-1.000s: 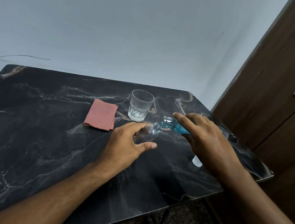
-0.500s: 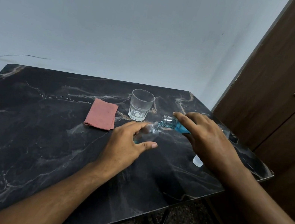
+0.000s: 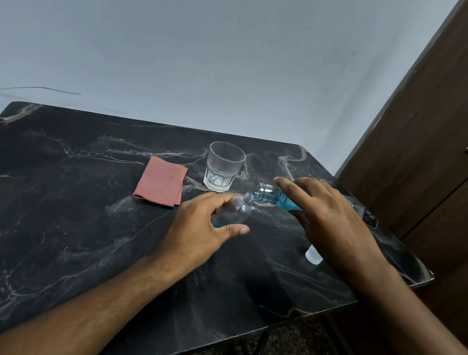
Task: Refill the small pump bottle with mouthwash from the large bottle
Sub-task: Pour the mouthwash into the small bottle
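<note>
So on my feed the left hand [image 3: 201, 234] is wrapped around the small bottle [image 3: 234, 210], thumb on the near side and fingers curled over the far side, holding it tilted with its open neck pointing up and to the right. There's a bit of blue liquid sitting at the bottom of it, near the palm. The right hand [image 3: 333, 226] grips the large mouthwash bottle [image 3: 273, 196], tipped nearly flat, index finger stretched along the top. Its open mouth sits right at the small bottle's neck, pretty much touching, and blue mouthwash fills the tipped neck section. Most of the big bottle's body is hidden behind the hand, so I can't tell how full it is.

Just under the right wrist there's a small white cap [image 3: 313, 255] standing on the black marble-look table [image 3: 46, 222]. Further back: a clear glass tumbler [image 3: 223, 166] upright, and a folded pink cloth [image 3: 160, 181] just left of it. Brown wooden cupboard [image 3: 465, 155] on the right.
</note>
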The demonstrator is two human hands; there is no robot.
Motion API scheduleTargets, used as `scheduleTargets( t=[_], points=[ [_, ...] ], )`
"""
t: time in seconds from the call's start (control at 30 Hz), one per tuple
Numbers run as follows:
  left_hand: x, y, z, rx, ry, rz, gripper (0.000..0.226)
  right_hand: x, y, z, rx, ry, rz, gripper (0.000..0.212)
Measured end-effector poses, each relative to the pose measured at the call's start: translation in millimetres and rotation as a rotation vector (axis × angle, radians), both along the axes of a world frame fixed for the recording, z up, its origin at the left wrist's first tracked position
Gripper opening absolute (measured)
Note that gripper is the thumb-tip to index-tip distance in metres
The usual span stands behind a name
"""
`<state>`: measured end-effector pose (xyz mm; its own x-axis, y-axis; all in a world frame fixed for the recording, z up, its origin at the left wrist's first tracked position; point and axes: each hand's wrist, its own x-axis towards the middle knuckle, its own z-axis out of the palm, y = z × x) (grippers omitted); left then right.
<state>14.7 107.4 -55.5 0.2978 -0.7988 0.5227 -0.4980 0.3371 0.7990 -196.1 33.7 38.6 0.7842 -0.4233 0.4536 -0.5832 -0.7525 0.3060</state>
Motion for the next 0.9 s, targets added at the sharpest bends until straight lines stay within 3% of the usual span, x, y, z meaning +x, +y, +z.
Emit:
scheduleTargets(
  t=[0.9],
  points=[
    [1.9,-3.8,-5.4,-0.003,-0.008,-0.008,0.057,1.8,2.0,2.5,0.003,0.025,-0.018,0.072]
  ],
)
